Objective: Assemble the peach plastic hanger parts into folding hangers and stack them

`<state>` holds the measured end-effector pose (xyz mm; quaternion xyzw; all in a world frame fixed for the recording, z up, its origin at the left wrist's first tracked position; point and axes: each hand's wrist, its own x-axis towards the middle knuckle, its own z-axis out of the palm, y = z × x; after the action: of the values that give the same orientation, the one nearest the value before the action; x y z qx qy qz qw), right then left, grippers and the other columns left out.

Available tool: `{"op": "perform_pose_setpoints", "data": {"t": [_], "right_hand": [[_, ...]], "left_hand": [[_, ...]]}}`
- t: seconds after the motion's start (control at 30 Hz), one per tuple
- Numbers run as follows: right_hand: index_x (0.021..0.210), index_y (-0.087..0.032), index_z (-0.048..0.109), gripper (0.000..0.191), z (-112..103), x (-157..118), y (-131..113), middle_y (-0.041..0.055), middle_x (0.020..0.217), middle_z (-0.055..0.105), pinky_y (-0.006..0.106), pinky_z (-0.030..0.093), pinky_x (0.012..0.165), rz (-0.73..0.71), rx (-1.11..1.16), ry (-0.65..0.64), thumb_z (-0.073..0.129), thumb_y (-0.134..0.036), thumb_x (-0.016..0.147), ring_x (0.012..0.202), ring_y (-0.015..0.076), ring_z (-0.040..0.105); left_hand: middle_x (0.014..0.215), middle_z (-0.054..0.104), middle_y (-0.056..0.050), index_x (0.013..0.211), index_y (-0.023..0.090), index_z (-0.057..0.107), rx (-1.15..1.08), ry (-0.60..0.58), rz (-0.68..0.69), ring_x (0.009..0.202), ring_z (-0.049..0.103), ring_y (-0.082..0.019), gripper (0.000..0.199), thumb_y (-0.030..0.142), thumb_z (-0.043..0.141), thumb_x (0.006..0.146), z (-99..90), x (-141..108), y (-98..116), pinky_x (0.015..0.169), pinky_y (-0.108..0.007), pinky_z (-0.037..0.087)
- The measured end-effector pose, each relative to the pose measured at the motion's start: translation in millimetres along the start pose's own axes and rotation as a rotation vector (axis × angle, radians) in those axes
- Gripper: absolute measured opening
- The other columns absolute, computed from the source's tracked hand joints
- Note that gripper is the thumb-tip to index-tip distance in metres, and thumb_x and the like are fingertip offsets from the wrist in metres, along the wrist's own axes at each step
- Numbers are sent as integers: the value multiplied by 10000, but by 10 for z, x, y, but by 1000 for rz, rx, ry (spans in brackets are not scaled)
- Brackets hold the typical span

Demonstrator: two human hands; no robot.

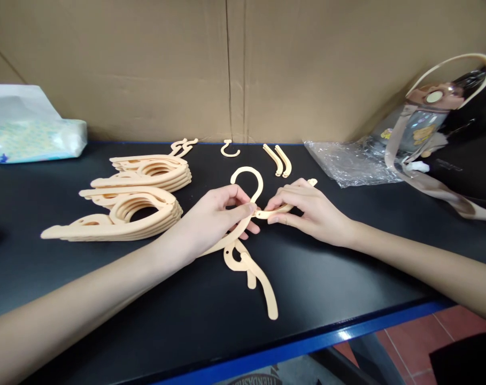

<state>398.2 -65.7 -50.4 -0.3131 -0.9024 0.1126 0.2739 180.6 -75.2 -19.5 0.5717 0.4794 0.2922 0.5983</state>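
My left hand (pixel 230 211) pinches a cream plastic hanger hook (pixel 260 182) near its base, with a curved hanger arm running down under the palm. In my right hand (pixel 302 206) is a second curved hanger arm (pixel 285 209), gripped between thumb and fingers. Its near end meets the hook's base by my left fingertips; whether the two are joined I cannot tell. Below my hands, loose-looking curved hanger pieces (pixel 262 278) lie on the black table (pixel 307 310). Stacks of folded cream hangers (pixel 158 227) sit left of my left hand.
At the back lie a small hook (pixel 230 152), two curved arms (pixel 280 160) and several small pieces (pixel 182 147). A crumpled clear plastic bag (pixel 347 163) and a strapped water bottle (pixel 419 123) are at right. A tissue pack (pixel 34 133) stands at left, before a cardboard wall (pixel 146 69).
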Motion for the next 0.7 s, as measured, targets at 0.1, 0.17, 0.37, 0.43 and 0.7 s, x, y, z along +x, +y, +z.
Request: {"op": "perform_pose_setpoints", "data": {"t": [0.1,0.17,0.37,0.43,0.7], "right_hand": [[940,-200,641,116,-8,6,-9,-14,844,715,307,363,816,7,3,-4,634,-311,974,780,155,625],[933,-194,643,111,-12,5,-12,-16,843,716,303,364,818,9,0,5,649,-300,964,778,151,626],[919,-182,645,126,-13,-5,-22,-15,832,719,302,368,812,-2,-24,41,649,-299,964,762,147,637],[914,-193,642,138,-9,-6,-27,-12,839,727,307,370,804,2,-38,43,624,-312,980,752,150,642],[910,-204,628,120,11,-25,-41,-20,851,743,313,369,795,3,-55,78,626,-300,982,720,143,646]], "left_hand": [[670,697,-8,736,185,581,7,8,14,658,704,-166,151,266,662,834,0,8,-22,565,-227,530],[672,694,-8,733,185,573,7,12,23,653,698,-160,158,269,659,836,-1,10,-33,558,-220,525],[709,664,9,702,185,543,-6,29,45,693,679,-137,191,259,651,841,16,17,-39,592,-206,540],[724,662,8,703,186,535,-12,29,49,706,673,-134,196,262,653,839,20,17,-43,604,-208,548],[736,634,30,701,186,522,-35,18,76,657,631,-104,212,274,677,816,15,28,-70,639,-219,555]]}}
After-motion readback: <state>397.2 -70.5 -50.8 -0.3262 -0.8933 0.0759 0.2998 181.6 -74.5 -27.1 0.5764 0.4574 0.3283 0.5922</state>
